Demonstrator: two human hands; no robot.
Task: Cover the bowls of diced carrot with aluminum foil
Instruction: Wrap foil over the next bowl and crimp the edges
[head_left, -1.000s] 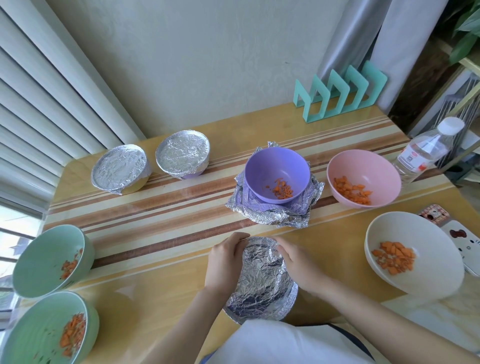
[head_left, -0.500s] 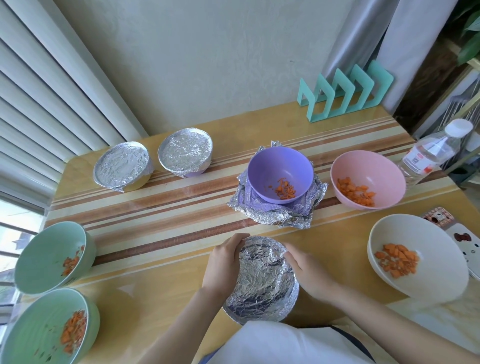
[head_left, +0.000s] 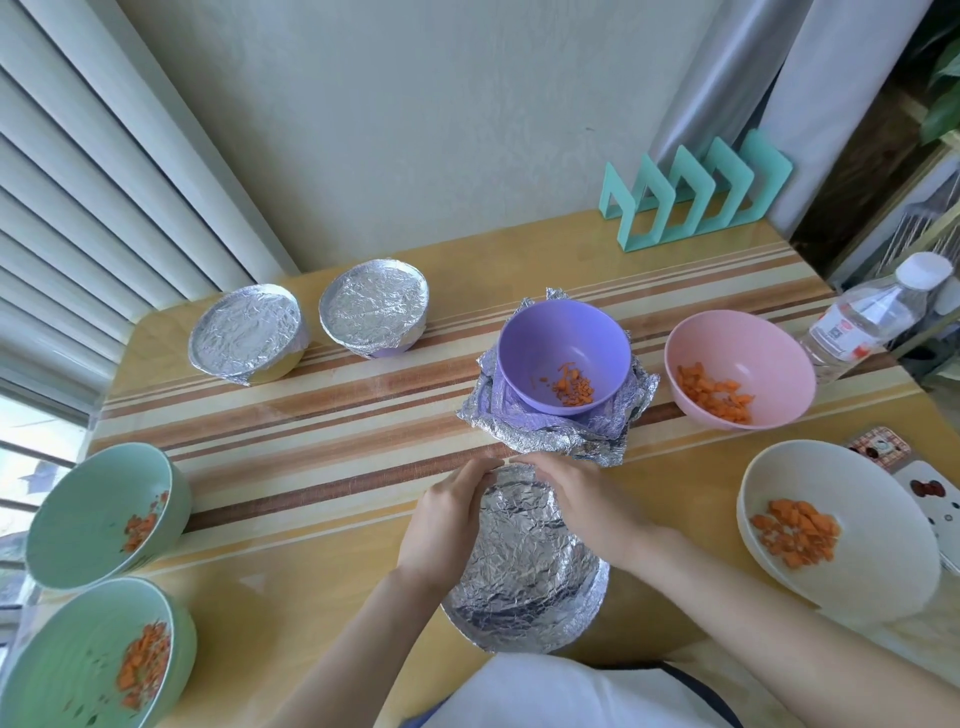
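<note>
The foil-covered bowl (head_left: 524, 571) sits right in front of me, at the near edge of the wooden table (head_left: 311, 597), its crinkled foil stretched across the top and folded down over the rim. My left hand (head_left: 441, 525) cups the far left side of that rim with the fingers curled down over the foil. My right hand (head_left: 582, 504) does the same on the far right side. The fingertips of both hands almost meet at the far edge of the bowl.

Just beyond my hands, a purple bowl (head_left: 563, 358) with a little diced carrot (head_left: 571, 389) stands uncovered on a stack of foil sheets (head_left: 545, 439). To its right is a pink bowl (head_left: 740, 369) of carrot, and nearer me on the right a cream bowl (head_left: 857, 545), both open. On my left, two green bowls (head_left: 98, 514) of carrot sit close together at the table edge, also open. Far left, near the wall, two covered bowls (head_left: 247, 332) stand side by side under foil. A teal rack (head_left: 696, 197) stands at the far right corner, and a water bottle (head_left: 872, 317) leans at the right edge.
</note>
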